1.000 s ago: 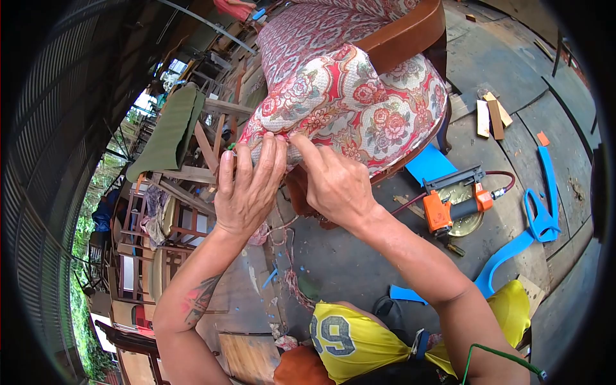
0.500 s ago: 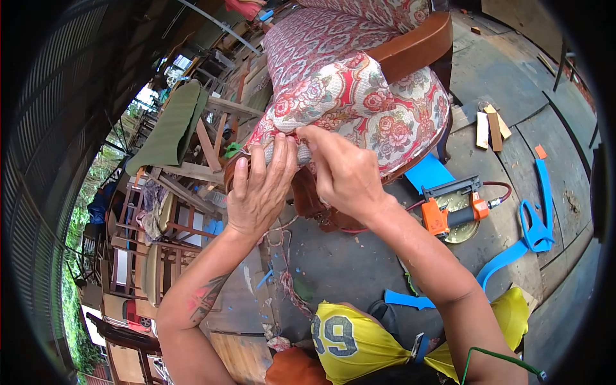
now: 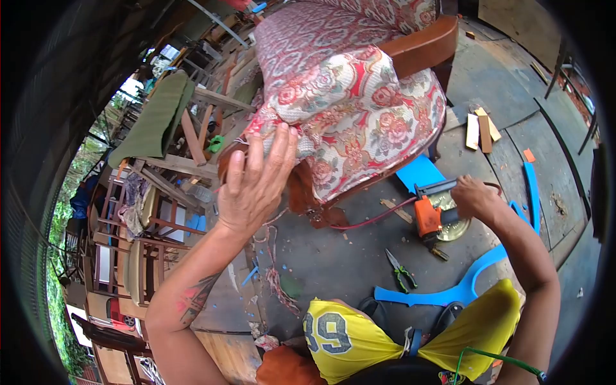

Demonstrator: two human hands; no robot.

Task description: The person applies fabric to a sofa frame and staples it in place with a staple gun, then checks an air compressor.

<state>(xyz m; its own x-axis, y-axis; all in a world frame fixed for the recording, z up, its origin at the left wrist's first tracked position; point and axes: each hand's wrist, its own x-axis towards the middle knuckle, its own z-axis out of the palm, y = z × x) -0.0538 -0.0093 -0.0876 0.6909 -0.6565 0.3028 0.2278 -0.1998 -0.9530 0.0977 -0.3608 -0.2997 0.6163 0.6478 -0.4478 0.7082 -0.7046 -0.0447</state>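
Floral red-and-white upholstery fabric (image 3: pixel 378 122) drapes over the front corner of a sofa with a wooden frame. My left hand (image 3: pixel 253 183) lies against the fabric's left edge, its fingers stretched out and touching the cloth; the thumb is hardly visible. To the right, my right hand (image 3: pixel 473 197) is closed around the rear part of an orange-and-black air staple gun (image 3: pixel 428 217). A round tin or lid (image 3: pixel 454 228) sits beneath the gun, and a red air hose (image 3: pixel 366 224) runs across the floor nearby.
Green-handled pliers (image 3: pixel 402 273) and a blue strip (image 3: pixel 462 289) lie on the floor before me. Short wood pieces (image 3: pixel 484 131) are at right. The sofa's wooden armrest (image 3: pixel 420 46) juts out above the fabric. Stacked chair frames (image 3: pixel 167 224) and a green cushion (image 3: pixel 154 115) crowd the left.
My right hand has left the fabric and moved right and down onto the staple gun. My left hand stays at the fabric's edge. The pliers have come into view.
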